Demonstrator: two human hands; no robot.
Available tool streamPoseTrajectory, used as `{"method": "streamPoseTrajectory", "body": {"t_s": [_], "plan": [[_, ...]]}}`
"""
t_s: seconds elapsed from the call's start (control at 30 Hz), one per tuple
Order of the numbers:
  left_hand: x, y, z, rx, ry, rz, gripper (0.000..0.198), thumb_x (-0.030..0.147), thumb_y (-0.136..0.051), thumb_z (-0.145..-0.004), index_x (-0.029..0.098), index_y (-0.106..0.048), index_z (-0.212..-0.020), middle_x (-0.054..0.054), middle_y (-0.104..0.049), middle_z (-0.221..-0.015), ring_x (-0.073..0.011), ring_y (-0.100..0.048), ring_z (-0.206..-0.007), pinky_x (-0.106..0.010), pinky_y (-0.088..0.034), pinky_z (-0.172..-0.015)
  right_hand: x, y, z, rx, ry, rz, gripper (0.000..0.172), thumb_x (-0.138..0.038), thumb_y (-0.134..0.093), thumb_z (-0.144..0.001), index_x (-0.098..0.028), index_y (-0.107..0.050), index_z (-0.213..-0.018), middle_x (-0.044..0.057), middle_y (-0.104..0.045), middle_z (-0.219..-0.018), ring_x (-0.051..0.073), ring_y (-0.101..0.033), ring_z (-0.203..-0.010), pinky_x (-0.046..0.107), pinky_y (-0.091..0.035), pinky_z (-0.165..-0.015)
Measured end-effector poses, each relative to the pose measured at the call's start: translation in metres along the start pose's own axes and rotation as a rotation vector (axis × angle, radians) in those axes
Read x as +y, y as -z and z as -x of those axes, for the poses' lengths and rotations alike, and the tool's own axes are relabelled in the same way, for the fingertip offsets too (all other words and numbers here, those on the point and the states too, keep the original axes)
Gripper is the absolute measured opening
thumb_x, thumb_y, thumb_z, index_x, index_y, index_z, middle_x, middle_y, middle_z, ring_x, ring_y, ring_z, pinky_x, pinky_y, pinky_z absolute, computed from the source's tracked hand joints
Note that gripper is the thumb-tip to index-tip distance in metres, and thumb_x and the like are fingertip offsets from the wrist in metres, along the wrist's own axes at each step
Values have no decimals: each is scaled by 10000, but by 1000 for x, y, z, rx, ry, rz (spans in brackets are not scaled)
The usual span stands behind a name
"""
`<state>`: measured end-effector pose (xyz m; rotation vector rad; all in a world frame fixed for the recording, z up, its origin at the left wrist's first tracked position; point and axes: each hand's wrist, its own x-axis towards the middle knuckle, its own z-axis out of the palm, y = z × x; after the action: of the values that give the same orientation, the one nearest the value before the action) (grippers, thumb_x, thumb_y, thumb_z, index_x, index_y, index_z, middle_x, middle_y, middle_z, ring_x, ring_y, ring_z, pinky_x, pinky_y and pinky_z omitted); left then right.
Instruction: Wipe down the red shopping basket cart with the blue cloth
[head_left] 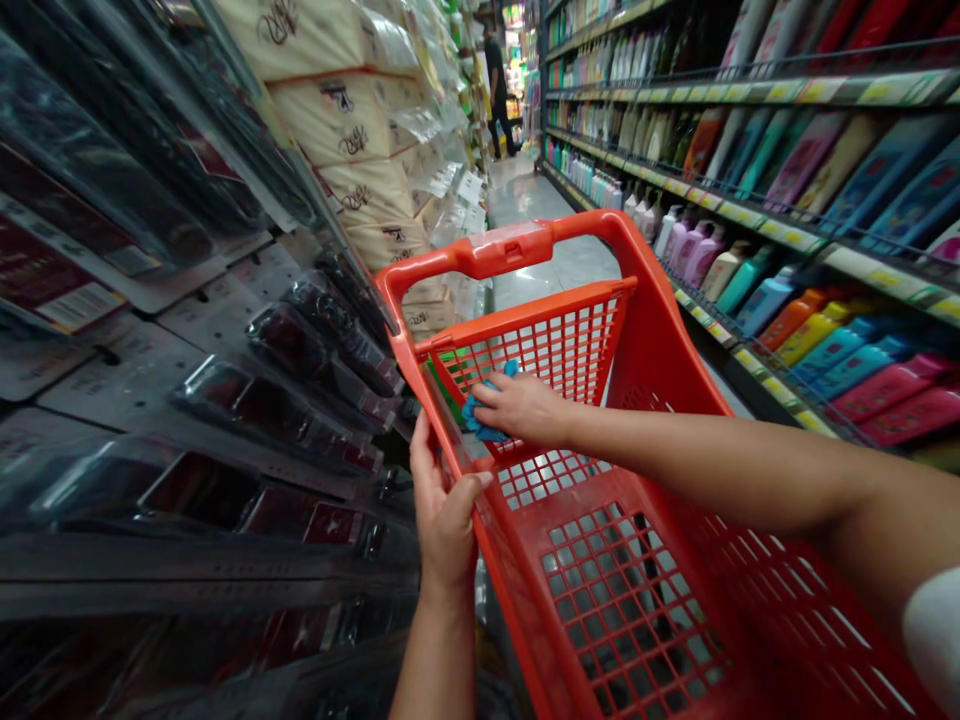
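A red plastic shopping cart [525,560] with grid walls and floor fills the middle of the view. My left hand [444,500] is closed around its left rim, thumb on the inner side. Inside the cart, near its far left corner, my right hand [525,408] grips a crumpled blue cloth [484,415]. The cloth lies against the left inner wall, close to the red grid flap [555,340]. Part of the cloth is hidden under my fingers. Beyond the flap runs the cart's handle [510,252].
Packaged goods [292,390] hang close along the cart's left side, with stacked cream tissue packs [360,130] farther on. Shelves of bottles [772,290] line the right. A person in dark clothes [496,85] stands down the aisle on the grey floor [519,190].
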<state>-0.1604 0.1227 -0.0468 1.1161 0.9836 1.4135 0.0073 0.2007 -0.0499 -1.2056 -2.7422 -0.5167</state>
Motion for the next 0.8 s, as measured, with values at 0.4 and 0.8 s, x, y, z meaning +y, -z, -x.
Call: {"method": "streamPoseTrajectory", "body": {"t_s": [0.4,0.8], "plan": [[0,2,2,-5,-51,-23,833,240,-691,-699,272,-426,-1488,-66,-582,-1401,-308,-509,-1369,-436,-425,-1172,-2,0,12,464,-933,-304,238,-211,-540,-935,-227,-636,-1152,113,-529,-1309,248,-542,-1097,312,-470,-775],[12,5,13,56,-41,-75,834,240,-707,-698,274,-442,-1488,-66,-542,-1451,-294,-548,-1313,-361,-523,-1039,-4,-19,13,805,-1176,-477,518,-108,-457,-834,-138,-499,-1349,214,-450,-1366,295,-519,-1259,427,-471,-1028]]}}
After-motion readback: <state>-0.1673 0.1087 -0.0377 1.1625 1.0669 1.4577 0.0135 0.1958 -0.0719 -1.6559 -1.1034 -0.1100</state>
